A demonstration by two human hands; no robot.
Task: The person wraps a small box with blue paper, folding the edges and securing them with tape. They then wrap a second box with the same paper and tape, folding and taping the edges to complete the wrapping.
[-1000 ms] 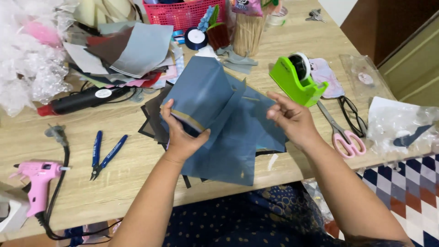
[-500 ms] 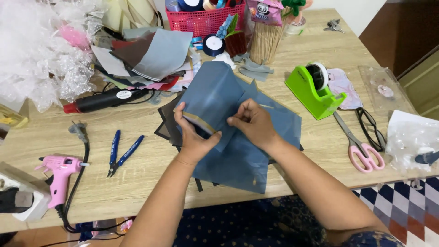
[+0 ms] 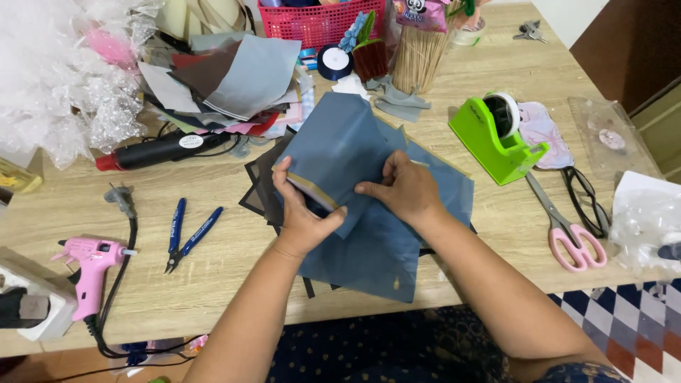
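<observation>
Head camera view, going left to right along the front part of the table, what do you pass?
Pink glue gun → blue pliers → left hand gripping the blue-grey sheet → right hand pressing on it → green tape dispenser → pink-handled scissors → black glasses.

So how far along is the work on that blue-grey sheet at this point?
Early, by the look of it. Done: one edge of the blue-grey sheet is folded up, showing a tan strip. In hand: the left hand pinches that fold while the right hand presses the sheet beside it. Left: most of the sheet lies flat and unshaped; the scissors, tape dispenser and glue gun sit untouched.
</observation>
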